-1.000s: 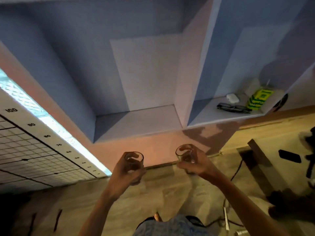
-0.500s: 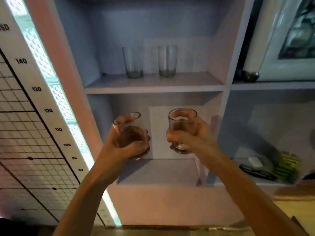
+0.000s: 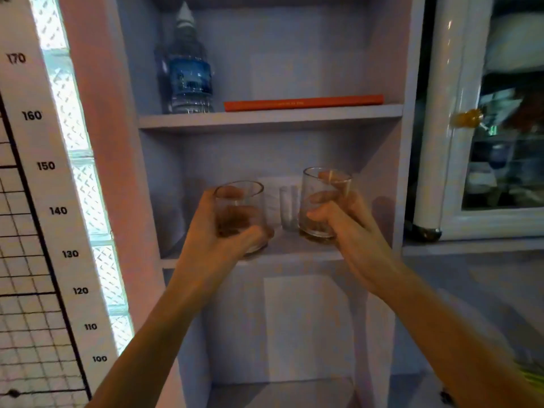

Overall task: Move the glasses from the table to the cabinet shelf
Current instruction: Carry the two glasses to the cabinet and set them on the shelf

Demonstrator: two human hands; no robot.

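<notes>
Left hand (image 3: 219, 245) curls round the left glass (image 3: 239, 201), right hand (image 3: 353, 234) round the right glass (image 3: 322, 198), both at the shelf's (image 3: 294, 251) front edge; a third glass (image 3: 290, 210) stands behind.

Both forearms reach forward, raised. Left hand (image 3: 216, 241) grips the left glass (image 3: 240, 197); right hand (image 3: 351, 232) grips the right glass (image 3: 313, 185).

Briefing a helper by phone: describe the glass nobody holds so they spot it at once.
Find the cabinet, then the shelf below the water bottle. At its back, between the two held tumblers, stands a slimmer glass, untouched.
</notes>
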